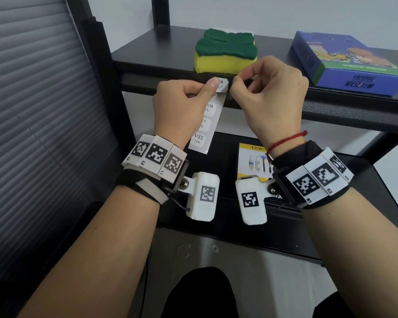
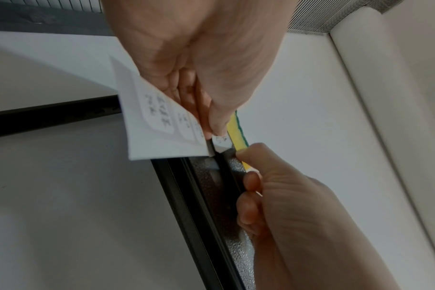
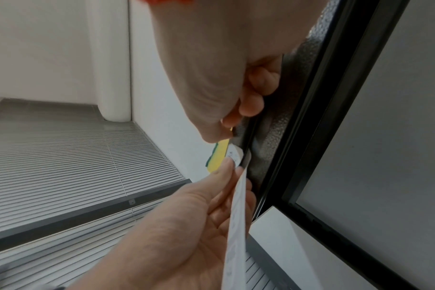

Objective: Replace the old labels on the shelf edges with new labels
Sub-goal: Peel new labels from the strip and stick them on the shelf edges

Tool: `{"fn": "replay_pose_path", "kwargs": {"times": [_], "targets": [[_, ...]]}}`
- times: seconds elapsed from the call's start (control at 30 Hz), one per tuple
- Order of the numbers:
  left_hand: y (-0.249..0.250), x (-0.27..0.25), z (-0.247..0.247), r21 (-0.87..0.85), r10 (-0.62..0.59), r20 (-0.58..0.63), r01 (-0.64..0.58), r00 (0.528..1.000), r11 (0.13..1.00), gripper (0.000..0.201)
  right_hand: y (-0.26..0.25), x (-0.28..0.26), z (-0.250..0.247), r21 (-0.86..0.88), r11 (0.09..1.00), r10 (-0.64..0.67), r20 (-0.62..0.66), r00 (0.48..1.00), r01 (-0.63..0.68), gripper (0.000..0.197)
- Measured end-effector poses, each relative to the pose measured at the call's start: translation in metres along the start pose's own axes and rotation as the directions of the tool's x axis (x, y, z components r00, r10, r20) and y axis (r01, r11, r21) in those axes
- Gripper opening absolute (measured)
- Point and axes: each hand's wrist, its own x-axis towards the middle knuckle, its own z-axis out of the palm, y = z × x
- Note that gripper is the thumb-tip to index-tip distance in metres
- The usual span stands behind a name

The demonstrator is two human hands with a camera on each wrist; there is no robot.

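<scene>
The left hand (image 1: 182,99) pinches the label sheet (image 1: 205,125) and thumbs one label (image 1: 222,84) against the shelf edge (image 1: 331,101), below the sponge (image 1: 225,53). The right hand (image 1: 271,92), fingers curled, seems to hold nothing. It is better to press from one side across, slowly, keeping the label level.

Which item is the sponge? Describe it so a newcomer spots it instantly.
Start at the black top shelf. Near its front edge, directly above the two hands, lies the sponge. It is the only soft block there, yellow with a green scouring top, unlike the flat blue box to its right.
</scene>
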Motion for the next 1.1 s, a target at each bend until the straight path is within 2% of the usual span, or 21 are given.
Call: {"fn": "replay_pose_path", "kwargs": {"times": [0.2,0.67,1.1], "targets": [[0.0007,-0.0001,0.0002,-0.009,-0.015,0.002,0.015,1.000,1.000,0.033,-0.0003,0.0011,0.0018,-0.044,0.999,-0.022,0.034,0.999,0.024,0.019],[0.0032,-0.0029,-0.0022,-0.003,-0.034,-0.011,0.034,0.999,0.999,0.034,0.0040,-0.0013,0.0024,-0.027,0.998,-0.058,0.035,0.998,0.059,0.011],[0.0078,-0.0011,-0.0050,0.002,-0.060,-0.038,0.060,0.997,0.998,0.038,0.0045,0.0004,0.0034,-0.031,0.998,-0.051,0.042,0.998,0.053,0.017]]}}
